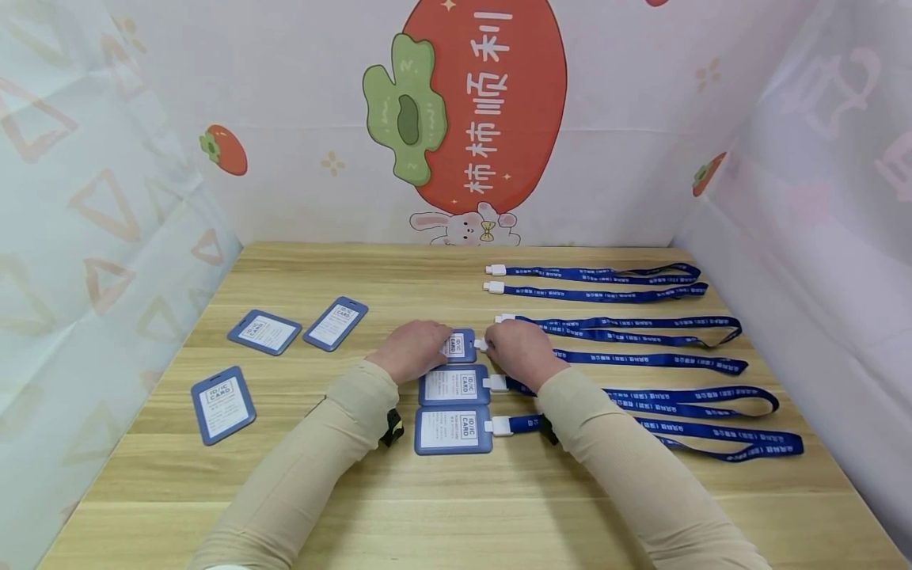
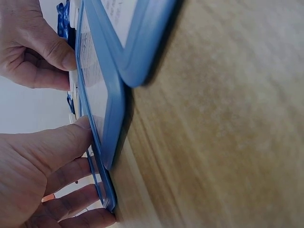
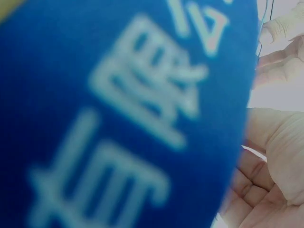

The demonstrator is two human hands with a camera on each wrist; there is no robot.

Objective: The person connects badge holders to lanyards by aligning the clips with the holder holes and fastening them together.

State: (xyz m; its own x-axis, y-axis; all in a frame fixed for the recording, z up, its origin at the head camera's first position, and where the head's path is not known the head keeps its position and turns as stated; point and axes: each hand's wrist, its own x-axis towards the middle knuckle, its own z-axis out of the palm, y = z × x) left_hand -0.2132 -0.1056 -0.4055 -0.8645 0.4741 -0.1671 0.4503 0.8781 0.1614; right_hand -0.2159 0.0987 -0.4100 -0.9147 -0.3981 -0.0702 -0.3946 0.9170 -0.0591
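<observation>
My left hand (image 1: 416, 348) holds a blue ID card holder (image 1: 461, 346) flat by its left end, the thumb and fingers at its edges. At that holder's right end, my right hand (image 1: 525, 351) pinches the white clip (image 1: 481, 345) of a blue lanyard; the knuckles hide part of it. Just below, two more card holders lie in a column, the middle one (image 1: 454, 385) and the nearest one (image 1: 454, 430), each with a white lanyard clip (image 1: 502, 426) at its right end. A blurred blue lanyard strap (image 3: 128, 104) fills most of the right wrist view.
On the left of the wooden table (image 1: 456, 507) lie three loose card holders, one of them tilted (image 1: 223, 404). Several blue lanyards (image 1: 606, 293) stretch across the right side, clips pointing left. A printed cloth backdrop (image 1: 299, 95) stands behind the table and along both sides.
</observation>
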